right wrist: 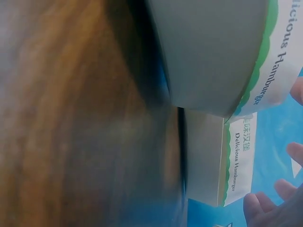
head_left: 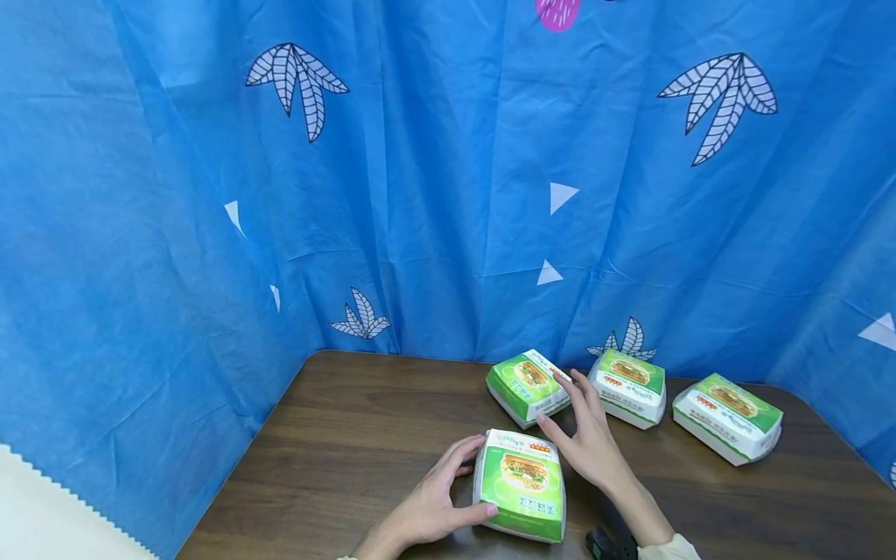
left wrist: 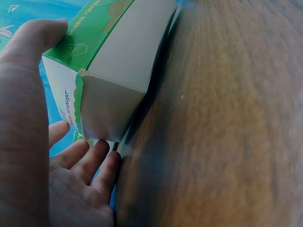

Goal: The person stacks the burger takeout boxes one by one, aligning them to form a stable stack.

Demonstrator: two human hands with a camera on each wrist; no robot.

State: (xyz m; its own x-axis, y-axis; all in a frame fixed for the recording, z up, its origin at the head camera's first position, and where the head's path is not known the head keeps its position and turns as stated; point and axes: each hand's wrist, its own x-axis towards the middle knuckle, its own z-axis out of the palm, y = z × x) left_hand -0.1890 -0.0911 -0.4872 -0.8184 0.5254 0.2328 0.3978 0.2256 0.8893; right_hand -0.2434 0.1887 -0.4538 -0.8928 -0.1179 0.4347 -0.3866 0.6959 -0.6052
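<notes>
A green and white hamburger box (head_left: 523,486) sits on the table nearest to me. My left hand (head_left: 435,502) holds its left side in the head view, thumb over the near corner and fingers by the far one. From the left wrist, the thumb rests on the green lid and the fingertips are at the lower side of the box (left wrist: 113,101). My right hand (head_left: 589,439), fingers spread and holding nothing, hovers off that box's right side. Its fingertips overlap a second hamburger box (head_left: 521,389) behind; whether they touch it, I cannot tell.
Two more hamburger boxes, one at the back (head_left: 630,381) and one farther right (head_left: 728,416), stand on the brown wooden table (head_left: 336,435). A blue patterned curtain (head_left: 434,194) hangs behind and left. A black device (head_left: 605,544) is at my right wrist.
</notes>
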